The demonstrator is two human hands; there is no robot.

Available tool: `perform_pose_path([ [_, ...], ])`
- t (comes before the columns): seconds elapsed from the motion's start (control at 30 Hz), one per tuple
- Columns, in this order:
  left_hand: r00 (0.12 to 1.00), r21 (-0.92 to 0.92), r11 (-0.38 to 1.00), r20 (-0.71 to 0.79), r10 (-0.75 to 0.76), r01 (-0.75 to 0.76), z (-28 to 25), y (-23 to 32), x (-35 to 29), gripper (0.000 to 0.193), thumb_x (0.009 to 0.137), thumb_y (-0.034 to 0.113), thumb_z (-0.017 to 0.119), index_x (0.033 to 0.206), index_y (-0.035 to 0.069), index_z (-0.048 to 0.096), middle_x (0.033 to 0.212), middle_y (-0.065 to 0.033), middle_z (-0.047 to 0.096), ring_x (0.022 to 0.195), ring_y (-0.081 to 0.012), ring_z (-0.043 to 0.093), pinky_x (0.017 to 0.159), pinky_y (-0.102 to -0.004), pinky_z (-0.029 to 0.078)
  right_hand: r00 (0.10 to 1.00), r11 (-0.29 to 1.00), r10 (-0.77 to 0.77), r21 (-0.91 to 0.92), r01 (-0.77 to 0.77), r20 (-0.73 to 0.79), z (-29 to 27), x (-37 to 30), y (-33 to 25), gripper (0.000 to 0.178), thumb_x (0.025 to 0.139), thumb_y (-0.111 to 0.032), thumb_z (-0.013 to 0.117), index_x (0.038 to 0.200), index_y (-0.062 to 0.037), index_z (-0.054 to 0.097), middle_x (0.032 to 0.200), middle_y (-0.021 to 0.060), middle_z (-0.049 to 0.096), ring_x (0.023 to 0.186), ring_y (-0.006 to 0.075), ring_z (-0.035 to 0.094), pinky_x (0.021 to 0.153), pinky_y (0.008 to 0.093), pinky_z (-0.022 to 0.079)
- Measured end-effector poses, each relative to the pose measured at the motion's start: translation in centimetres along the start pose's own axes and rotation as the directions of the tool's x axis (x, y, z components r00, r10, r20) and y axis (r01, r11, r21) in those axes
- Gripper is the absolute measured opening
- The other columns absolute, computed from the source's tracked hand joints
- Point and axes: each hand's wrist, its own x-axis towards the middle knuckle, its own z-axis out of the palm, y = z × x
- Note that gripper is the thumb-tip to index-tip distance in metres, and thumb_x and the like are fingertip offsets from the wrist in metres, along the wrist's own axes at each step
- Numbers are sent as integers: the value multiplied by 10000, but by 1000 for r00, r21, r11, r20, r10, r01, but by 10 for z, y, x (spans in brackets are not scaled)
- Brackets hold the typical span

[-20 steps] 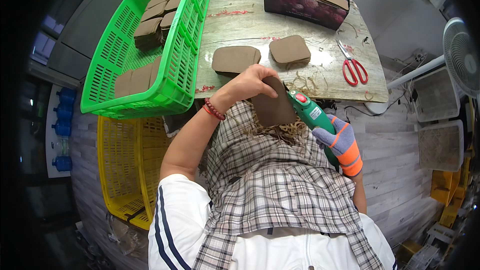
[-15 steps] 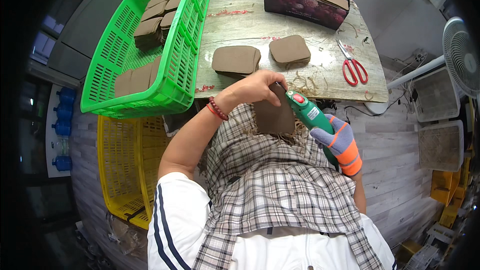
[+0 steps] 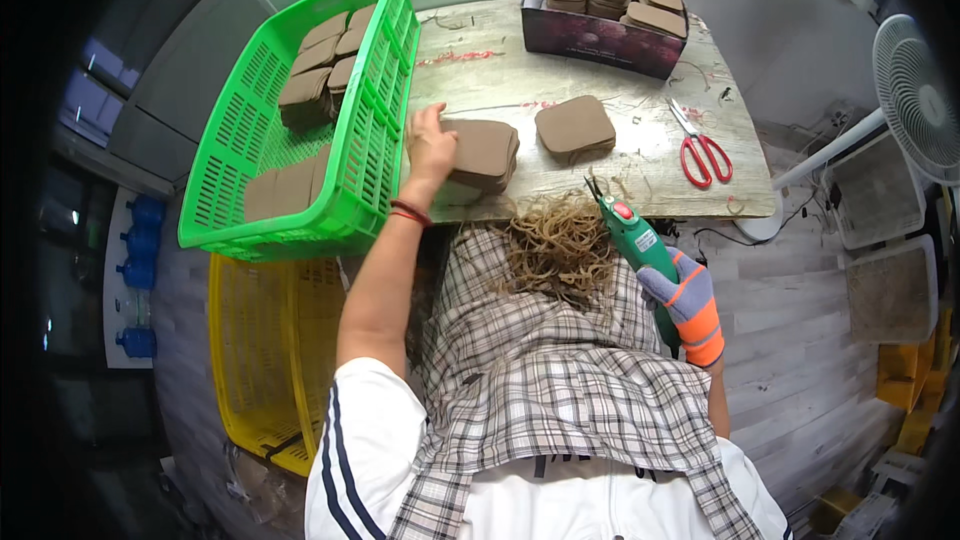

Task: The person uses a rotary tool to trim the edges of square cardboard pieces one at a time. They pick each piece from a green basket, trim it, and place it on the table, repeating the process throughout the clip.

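My left hand, bare with red bracelets at the wrist, reaches onto the table at the left edge of a stack of brown rounded-corner pads. Its fingers are apart, and I see nothing held in them. In my right hand, under a grey and orange glove, are green electric scissors with a red button, their blades pointing up and away. Beside these blades, a tangle of thin brown trimmings lies on my checked apron. A smaller stack of brown pads sits right of the first.
Left on the table stands a green plastic basket with stacked brown pads. A dark box holding more pads is at the back. Red-handled scissors lie at right, near a white fan. Below the basket is a yellow crate.
My left hand has left the scissors' blades and moved left to the stack; the brown pad it held is no longer in it. The lap trimmings are now uncovered. My right hand stays nearly in place.
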Motion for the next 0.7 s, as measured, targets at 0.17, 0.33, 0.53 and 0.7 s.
perform_pose_path([
  [0.17, 873, 449, 763, 88, 479, -464, 44, 88, 0, 501, 785, 286, 610, 1207, 27, 533, 1359, -201, 400, 1365, -368, 184, 1095, -567, 57, 998, 999, -18, -42, 16, -54, -5, 4, 11, 366, 785, -206, 727, 1044, 16, 593, 696, -3, 596, 566, 30, 504, 501, 195, 403],
  [0.33, 894, 371, 847, 385, 232, -379, 94, 120, 4, 591, 784, 366, 638, 1197, -39, 519, 1320, -204, 437, 1357, -371, 201, 1073, -589, 87, 996, 999, -26, -41, 23, -82, -9, -2, 5, 292, 812, -209, 689, 983, 9, 597, 711, 26, 619, 573, 68, 537, 529, 215, 435],
  [0.53, 967, 125, 966, 142, 210, -228, 86, 146, -40, 546, 658, 211, 764, 1105, -7, 538, 1201, -159, 468, 1163, -320, 385, 969, -460, 283, 984, 999, -36, -16, 33, -177, -21, 2, 10, 314, 788, -210, 716, 984, 6, 598, 661, -1, 578, 518, 45, 500, 474, 201, 403],
  [0.7, 966, 94, 961, 9, 259, -259, 85, 144, -65, 513, 634, 168, 776, 1079, 58, 547, 1134, -127, 476, 1104, -292, 412, 933, -422, 307, 980, 1000, -22, -11, 20, -198, -22, 4, 15, 254, 807, -214, 686, 941, -12, 612, 665, -20, 567, 567, 39, 491, 500, 215, 386],
])
